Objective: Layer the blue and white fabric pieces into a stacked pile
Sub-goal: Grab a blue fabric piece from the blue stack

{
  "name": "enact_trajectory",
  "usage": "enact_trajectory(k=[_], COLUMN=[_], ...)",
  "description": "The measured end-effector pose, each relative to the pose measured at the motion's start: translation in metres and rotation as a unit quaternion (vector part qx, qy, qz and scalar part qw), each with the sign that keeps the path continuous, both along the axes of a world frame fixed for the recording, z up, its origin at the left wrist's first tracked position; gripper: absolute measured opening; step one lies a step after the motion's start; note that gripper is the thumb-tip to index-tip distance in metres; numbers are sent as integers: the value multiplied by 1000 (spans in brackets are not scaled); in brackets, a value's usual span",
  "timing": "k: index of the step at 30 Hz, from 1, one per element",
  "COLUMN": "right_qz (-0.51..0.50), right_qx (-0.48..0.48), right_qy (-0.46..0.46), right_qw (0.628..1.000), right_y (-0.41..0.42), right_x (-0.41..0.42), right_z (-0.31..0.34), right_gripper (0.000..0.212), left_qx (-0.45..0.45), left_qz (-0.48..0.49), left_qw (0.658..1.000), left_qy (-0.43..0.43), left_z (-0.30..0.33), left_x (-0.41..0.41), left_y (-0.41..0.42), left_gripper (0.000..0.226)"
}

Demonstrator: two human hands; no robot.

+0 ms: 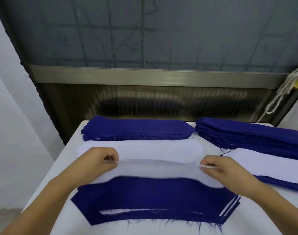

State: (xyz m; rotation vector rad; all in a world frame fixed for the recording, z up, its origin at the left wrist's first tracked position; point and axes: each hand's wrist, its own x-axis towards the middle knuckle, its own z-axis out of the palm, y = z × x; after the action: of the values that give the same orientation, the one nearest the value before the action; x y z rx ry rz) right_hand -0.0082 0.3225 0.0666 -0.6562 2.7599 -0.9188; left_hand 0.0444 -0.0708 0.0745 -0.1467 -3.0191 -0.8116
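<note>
Head view: left hand (100,161) and right hand (217,167), apart, each pinch an end of a white piece (158,170), stretching it flat above the near blue-topped pile (153,197) for aligned laying.

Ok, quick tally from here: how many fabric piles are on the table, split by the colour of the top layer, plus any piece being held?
Blue-topped piles: 3 (back blue pile, right blue pile, near layered pile)
White-topped piles: 2 (white pile, right layered pile)
Held white piece: 1, pinched by left hand and right hand
Total: 6
</note>
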Motion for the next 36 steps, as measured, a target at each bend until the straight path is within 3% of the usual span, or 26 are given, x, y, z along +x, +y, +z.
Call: enact_trajectory(k=[2, 4, 8, 13, 26, 30, 34, 36], right_qz=[2, 28, 90, 105, 119, 141, 135, 122], right_qx=[21, 49, 92, 103, 78, 79, 76, 70], right_qy=[149, 295, 401, 418, 400, 395, 352, 336], right_qw=[989, 954, 907, 897, 906, 904, 923, 931], right_y=[2, 9, 21, 24, 28, 21, 24, 28], right_x=[4, 11, 30, 37, 43, 43, 43, 41], right_z=[-5, -18, -60, -87, -91, -88, -84, -81], right_gripper=[12, 12, 48, 58, 34, 38, 37, 41], left_qx=[-9, -35, -97, -111, -97, -103, -68, -45], left_qz=[26, -1, -96, -101, -102, -102, -104, -100], left_qw=[995, 989, 982, 983, 988, 987, 991, 994], left_qy=[92, 147, 133, 108, 71, 74, 53, 30], left_z=[2, -1, -32, -59, -60, -58, -64, -66], left_x=[4, 15, 47, 64, 65, 67, 69, 67], left_y=[1, 1, 9, 13, 5, 1, -5, -7], left_gripper=[21, 21, 29, 37, 26, 35, 7, 24])
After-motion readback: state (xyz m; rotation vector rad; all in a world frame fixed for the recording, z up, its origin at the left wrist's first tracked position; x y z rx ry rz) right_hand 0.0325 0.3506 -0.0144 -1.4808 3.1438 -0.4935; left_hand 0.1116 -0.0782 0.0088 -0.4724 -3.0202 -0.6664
